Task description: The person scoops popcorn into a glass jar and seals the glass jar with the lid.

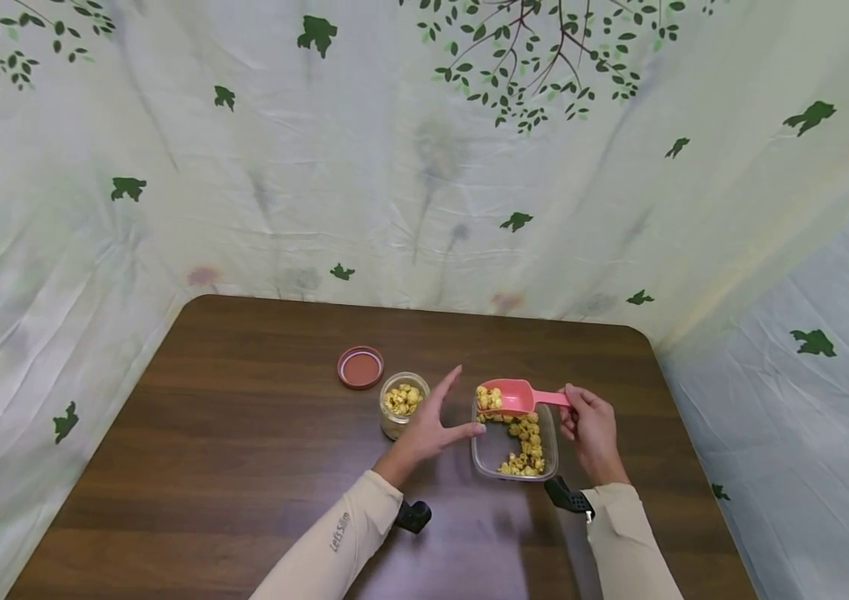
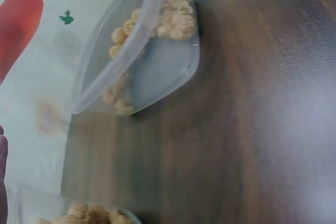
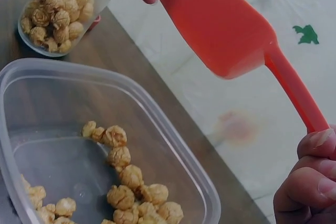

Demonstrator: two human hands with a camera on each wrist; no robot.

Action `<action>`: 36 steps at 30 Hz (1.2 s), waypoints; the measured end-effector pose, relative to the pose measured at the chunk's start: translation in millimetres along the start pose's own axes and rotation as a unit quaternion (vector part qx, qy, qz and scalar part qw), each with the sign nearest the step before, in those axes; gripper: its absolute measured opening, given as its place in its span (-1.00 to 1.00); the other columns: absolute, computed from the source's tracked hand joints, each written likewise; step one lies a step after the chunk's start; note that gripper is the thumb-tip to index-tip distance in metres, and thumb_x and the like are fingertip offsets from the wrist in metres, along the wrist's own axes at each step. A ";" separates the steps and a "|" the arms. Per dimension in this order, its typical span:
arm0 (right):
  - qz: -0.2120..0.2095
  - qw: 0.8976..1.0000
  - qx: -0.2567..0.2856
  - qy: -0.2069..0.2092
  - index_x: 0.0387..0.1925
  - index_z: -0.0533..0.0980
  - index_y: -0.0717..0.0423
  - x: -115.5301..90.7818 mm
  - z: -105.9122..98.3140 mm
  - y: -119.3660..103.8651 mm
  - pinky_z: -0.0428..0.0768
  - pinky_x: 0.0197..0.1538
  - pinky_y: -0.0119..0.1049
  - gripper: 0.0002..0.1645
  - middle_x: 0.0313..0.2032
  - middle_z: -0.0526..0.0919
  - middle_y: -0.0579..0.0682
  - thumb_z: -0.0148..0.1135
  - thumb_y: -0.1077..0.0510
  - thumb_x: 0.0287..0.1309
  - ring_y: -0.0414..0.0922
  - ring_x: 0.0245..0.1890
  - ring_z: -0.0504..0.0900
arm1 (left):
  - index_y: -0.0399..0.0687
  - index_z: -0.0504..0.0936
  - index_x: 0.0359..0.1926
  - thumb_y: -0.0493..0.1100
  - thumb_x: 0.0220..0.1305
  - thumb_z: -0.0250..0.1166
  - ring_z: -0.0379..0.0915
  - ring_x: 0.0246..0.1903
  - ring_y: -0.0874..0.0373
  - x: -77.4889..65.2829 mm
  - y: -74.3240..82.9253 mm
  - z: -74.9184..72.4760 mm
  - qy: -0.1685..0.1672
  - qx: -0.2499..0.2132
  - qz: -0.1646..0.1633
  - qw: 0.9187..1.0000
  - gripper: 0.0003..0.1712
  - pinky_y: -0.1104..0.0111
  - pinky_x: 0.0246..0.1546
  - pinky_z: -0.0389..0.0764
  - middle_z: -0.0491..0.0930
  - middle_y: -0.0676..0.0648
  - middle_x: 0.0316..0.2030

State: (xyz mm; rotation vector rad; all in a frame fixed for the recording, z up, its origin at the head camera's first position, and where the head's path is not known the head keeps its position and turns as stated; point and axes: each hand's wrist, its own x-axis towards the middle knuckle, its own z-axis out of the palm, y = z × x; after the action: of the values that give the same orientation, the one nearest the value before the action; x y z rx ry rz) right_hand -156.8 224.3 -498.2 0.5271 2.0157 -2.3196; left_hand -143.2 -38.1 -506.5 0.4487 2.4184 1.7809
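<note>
Brown wood-grain bench (image 1: 229,450). Clear tub (image 1: 495,450) with popcorn (image 1: 529,433); pink scoop (image 1: 520,396), popcorn-laden, above far rim, handle gripped in right hand (image 1: 593,429). Left hand (image 1: 428,427) free, fingers spread, beside popcorn-filled jar (image 1: 392,427); contact unclear. Red lid (image 1: 360,367) beyond. Leaf-printed cloth (image 1: 379,167) behind bench. Jar and scoop cut off in left wrist view.

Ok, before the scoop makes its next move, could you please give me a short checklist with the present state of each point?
1. Scoop held: ok, the right grip has it by the handle.
2. Scoop loaded: ok, popcorn lies in it.
3. Jar uncovered: ok, the red lid lies on the table beside it.
4. Jar held by the left grip: not ok, that grip is open beside it.
5. Scoop above the jar: not ok, it is at the far edge of the plastic container.
6. Enough room in the jar for this load: cannot tell.
</note>
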 end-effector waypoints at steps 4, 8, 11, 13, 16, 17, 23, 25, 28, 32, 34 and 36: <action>-0.010 1.000 0.003 -0.006 -0.23 0.51 0.31 0.9 5.1 -4.4 0.29 -0.69 -0.46 -0.64 -0.65 0.42 -0.09 0.01 0.05 0.42 -0.24 -0.68 0.28 | 0.00 0.08 0.49 0.02 0.03 0.50 0.18 0.31 -0.25 2.0 3.6 -6.8 0.004 -0.005 0.004 1.000 0.10 -0.09 0.29 0.21 0.23 -0.28 0.37; -0.016 1.000 0.000 -0.016 -0.29 0.51 0.24 0.2 10.8 -8.9 0.28 -0.68 -0.46 -0.68 -0.64 0.41 -0.09 -0.01 0.06 0.43 -0.24 -0.67 0.28 | 0.03 0.11 0.48 0.03 0.02 0.51 0.22 0.29 -0.24 3.0 5.9 -14.5 0.015 -0.010 0.010 1.000 0.08 -0.12 0.26 0.24 0.27 -0.27 0.34; -0.015 1.000 0.006 -0.019 -0.34 0.52 0.19 0.1 15.6 -11.7 0.28 -0.68 -0.45 -0.69 -0.64 0.41 -0.08 -0.01 0.07 0.43 -0.24 -0.68 0.28 | -0.02 0.13 0.47 -0.04 0.04 0.50 0.21 0.31 -0.18 4.0 7.0 -21.2 0.021 -0.014 0.026 0.999 0.05 -0.07 0.28 0.24 0.28 -0.25 0.35; -0.012 1.000 0.017 -0.021 -0.38 0.53 0.16 0.8 19.1 -13.3 0.26 -0.69 -0.45 -0.69 -0.65 0.41 -0.07 -0.01 0.10 0.43 -0.24 -0.69 0.27 | -0.12 0.13 0.46 -0.12 0.05 0.49 0.19 0.33 -0.15 2.7 12.6 -27.5 0.022 -0.015 0.037 0.999 0.03 -0.06 0.30 0.21 0.27 -0.25 0.35; -0.009 0.999 0.031 -0.023 -0.44 0.54 0.13 2.3 25.1 -14.9 0.25 -0.70 -0.44 -0.67 -0.68 0.41 -0.08 -0.01 0.13 0.43 -0.24 -0.71 0.26 | -0.23 0.13 0.45 -0.23 0.05 0.48 0.13 0.36 -0.11 2.4 12.4 -36.5 0.029 -0.014 0.052 0.998 0.00 -0.04 0.34 0.13 0.25 -0.25 0.37; -0.010 0.999 0.032 -0.024 -0.45 0.54 0.12 2.7 27.0 -15.0 0.24 -0.70 -0.44 -0.67 -0.68 0.41 -0.08 -0.01 0.13 0.43 -0.24 -0.72 0.26 | -0.23 0.13 0.44 -0.25 0.05 0.48 0.13 0.37 -0.10 2.2 12.1 -39.7 0.033 -0.010 0.053 0.998 0.00 -0.03 0.35 0.11 0.25 -0.24 0.37; -0.019 0.999 0.022 -0.029 -0.40 0.53 0.16 4.9 37.3 -13.7 0.27 -0.69 -0.45 -0.69 -0.67 0.42 -0.08 0.00 0.12 0.43 -0.24 -0.71 0.27 | -0.11 0.20 0.43 -0.17 0.02 0.51 0.15 0.35 -0.14 1.5 -3.6 -57.4 0.058 0.004 0.072 0.996 -0.01 -0.09 0.32 0.15 0.31 -0.19 0.34; -0.020 0.999 0.022 -0.032 -0.37 0.52 0.19 5.9 40.6 -13.0 0.27 -0.69 -0.44 -0.70 -0.68 0.42 -0.08 0.00 0.12 0.43 -0.25 -0.71 0.28 | -0.10 0.22 0.43 -0.15 0.01 0.52 0.16 0.33 -0.17 0.4 -8.8 -62.9 0.064 0.007 0.069 0.996 -0.01 -0.12 0.30 0.16 0.32 -0.19 0.33; -0.022 0.999 0.023 -0.040 -0.35 0.51 0.22 6.8 45.5 -11.8 0.28 -0.69 -0.44 -0.71 -0.68 0.43 -0.08 -0.01 0.12 0.43 -0.25 -0.72 0.28 | -0.08 0.24 0.42 -0.16 -0.01 0.53 0.15 0.33 -0.15 -2.4 -15.0 -70.1 0.070 0.012 0.053 0.996 -0.02 -0.11 0.31 0.15 0.31 -0.17 0.34; -0.024 0.998 0.023 -0.044 -0.35 0.52 0.23 6.7 52.1 -11.2 0.28 -0.69 -0.45 -0.71 -0.68 0.42 -0.07 -0.01 0.13 0.43 -0.24 -0.72 0.28 | -0.12 0.24 0.41 -0.18 -0.04 0.55 0.13 0.35 -0.13 -4.8 -25.1 -77.2 0.067 0.027 0.042 0.997 0.01 -0.07 0.32 0.14 0.28 -0.19 0.35; -0.025 0.998 0.020 -0.045 -0.34 0.51 0.24 6.6 55.5 -11.2 0.28 -0.69 -0.45 -0.70 -0.68 0.42 -0.07 -0.01 0.13 0.43 -0.24 -0.72 0.28 | -0.16 0.24 0.41 -0.16 -0.06 0.56 0.12 0.35 -0.15 -5.9 -30.5 -79.4 0.067 0.036 0.044 0.996 0.02 -0.07 0.32 0.14 0.28 -0.22 0.35; -0.025 0.999 0.016 -0.045 -0.32 0.51 0.25 6.7 59.1 -10.9 0.29 -0.68 -0.45 -0.70 -0.68 0.42 -0.08 -0.01 0.12 0.43 -0.25 -0.72 0.28 | -0.16 0.25 0.40 -0.12 -0.10 0.57 0.13 0.34 -0.16 -8.0 -35.8 -80.8 0.070 0.046 0.047 0.995 0.04 -0.07 0.32 0.14 0.28 -0.23 0.35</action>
State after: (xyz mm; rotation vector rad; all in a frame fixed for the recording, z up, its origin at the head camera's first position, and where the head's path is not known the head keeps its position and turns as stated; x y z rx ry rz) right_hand -179.5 170.4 -483.2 0.3707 1.9763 -2.3620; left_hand -162.5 -124.2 -516.2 0.4683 2.6235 1.8003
